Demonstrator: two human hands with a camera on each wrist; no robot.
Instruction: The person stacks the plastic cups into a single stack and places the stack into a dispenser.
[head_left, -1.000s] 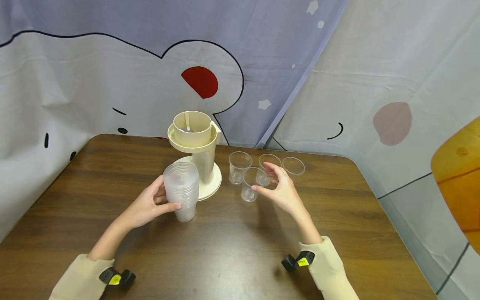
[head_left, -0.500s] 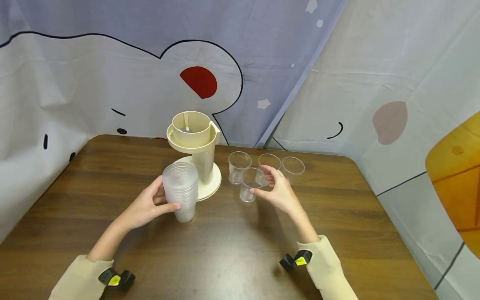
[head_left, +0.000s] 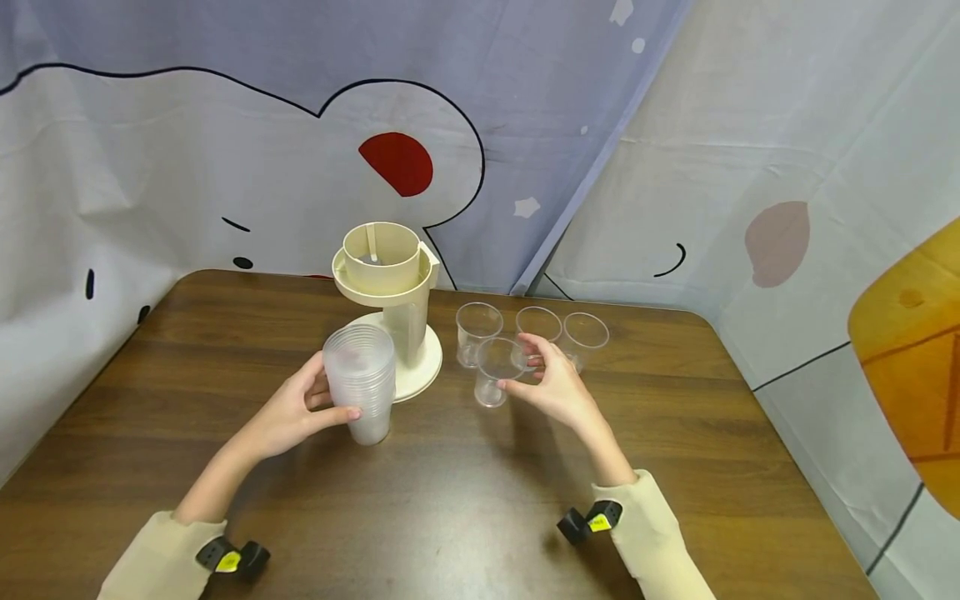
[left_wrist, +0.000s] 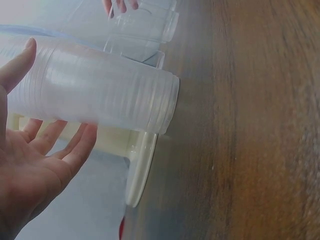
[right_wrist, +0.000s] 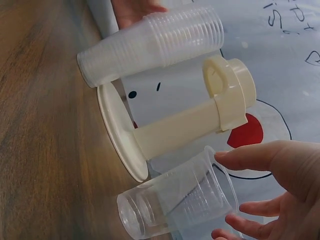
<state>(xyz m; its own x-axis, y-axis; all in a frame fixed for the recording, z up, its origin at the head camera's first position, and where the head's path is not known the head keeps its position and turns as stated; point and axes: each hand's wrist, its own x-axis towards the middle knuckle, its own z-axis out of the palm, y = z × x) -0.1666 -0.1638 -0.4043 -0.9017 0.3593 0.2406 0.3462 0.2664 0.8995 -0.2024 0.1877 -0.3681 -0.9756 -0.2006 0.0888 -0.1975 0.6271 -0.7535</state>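
Note:
In the head view my left hand (head_left: 318, 398) holds a tall stack of clear plastic cups (head_left: 363, 379), thumb on the near side and fingers behind. The left wrist view has the nested cups (left_wrist: 100, 85) standing upright on the table between thumb and fingers. My right hand (head_left: 551, 382) pinches a single clear plastic cup (head_left: 491, 387) at its rim. The right wrist view puts the thumb on one side of this cup (right_wrist: 175, 195) and the fingers on the opposite side. Behind it stand three more clear cups, the left one (head_left: 471, 333) nearest the stand.
A cream cup-holder stand (head_left: 406, 325) with a round base and a ring-shaped top stands behind the stack. The brown wooden table (head_left: 450, 517) ends at a printed cloth (head_left: 300, 183) at the back. An orange shape (head_left: 915, 358) shows at far right.
My right hand and the single cup have shifted slightly left and nearer, away from the cups behind. More of the rightmost cup shows. The left hand and the stack stay put.

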